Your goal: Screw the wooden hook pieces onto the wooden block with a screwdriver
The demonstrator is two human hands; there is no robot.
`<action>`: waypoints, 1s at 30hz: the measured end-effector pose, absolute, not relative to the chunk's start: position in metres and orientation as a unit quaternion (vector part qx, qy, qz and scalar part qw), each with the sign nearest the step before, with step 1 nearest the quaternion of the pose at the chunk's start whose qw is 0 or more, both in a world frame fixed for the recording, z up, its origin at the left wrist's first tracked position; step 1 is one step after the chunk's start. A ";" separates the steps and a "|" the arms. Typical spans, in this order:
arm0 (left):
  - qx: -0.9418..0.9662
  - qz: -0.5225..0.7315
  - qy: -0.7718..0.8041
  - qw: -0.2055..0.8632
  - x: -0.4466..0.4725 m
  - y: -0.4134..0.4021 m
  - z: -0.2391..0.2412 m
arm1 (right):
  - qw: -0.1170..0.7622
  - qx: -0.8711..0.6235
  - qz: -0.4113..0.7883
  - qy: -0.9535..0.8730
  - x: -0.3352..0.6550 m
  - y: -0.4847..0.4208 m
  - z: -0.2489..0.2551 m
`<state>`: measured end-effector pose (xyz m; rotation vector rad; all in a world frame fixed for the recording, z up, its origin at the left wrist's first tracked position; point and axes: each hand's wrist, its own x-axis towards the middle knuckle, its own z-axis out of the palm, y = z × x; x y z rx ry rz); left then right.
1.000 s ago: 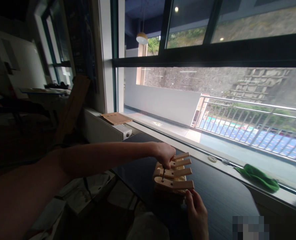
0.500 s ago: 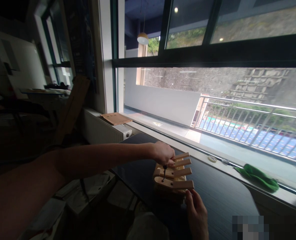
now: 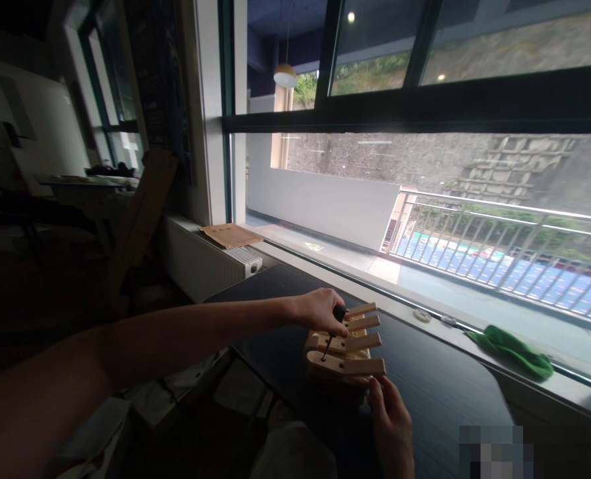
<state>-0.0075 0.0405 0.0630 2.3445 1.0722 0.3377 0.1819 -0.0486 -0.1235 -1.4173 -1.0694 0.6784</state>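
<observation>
A pale wooden assembly point(image 3: 348, 346) with several finger-like slats stands on the dark table point(image 3: 440, 392) by the window. My left hand point(image 3: 320, 310) is closed round a small black-handled screwdriver point(image 3: 334, 326), whose tip rests on the near left slat. My right hand point(image 3: 393, 426) presses against the assembly's near right corner, fingers curled on its lower edge.
A green cloth point(image 3: 512, 352) and a small round white object point(image 3: 422, 315) lie on the window sill. A white heater point(image 3: 215, 263) with a brown cardboard piece point(image 3: 230, 235) on it stands to the left. A wooden plank point(image 3: 140, 219) leans beside it.
My left hand has turned slightly on the screwdriver, so its black handle now shows above my fingers. The right hand and the wooden assembly have stayed put.
</observation>
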 end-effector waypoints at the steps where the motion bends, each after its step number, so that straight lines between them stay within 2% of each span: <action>1: 0.855 0.159 0.397 0.293 -0.010 0.040 0.057 | 0.582 -0.606 0.291 -0.457 0.182 -0.049 -0.123; 7: 0.793 0.275 0.387 0.381 -0.017 0.031 0.036 | 0.576 -0.611 0.295 -0.456 0.182 -0.049 -0.122; 15: 0.772 0.360 0.394 0.347 -0.016 0.029 0.025 | 0.591 -0.603 0.280 -0.457 0.181 -0.048 -0.123; 23: 0.794 0.351 0.380 0.319 -0.010 0.027 0.023 | 0.575 -0.611 0.282 -0.466 0.181 -0.050 -0.124; 30: 0.761 0.365 0.336 0.419 -0.002 0.023 0.022 | 0.567 -0.636 0.263 -0.453 0.183 -0.051 -0.119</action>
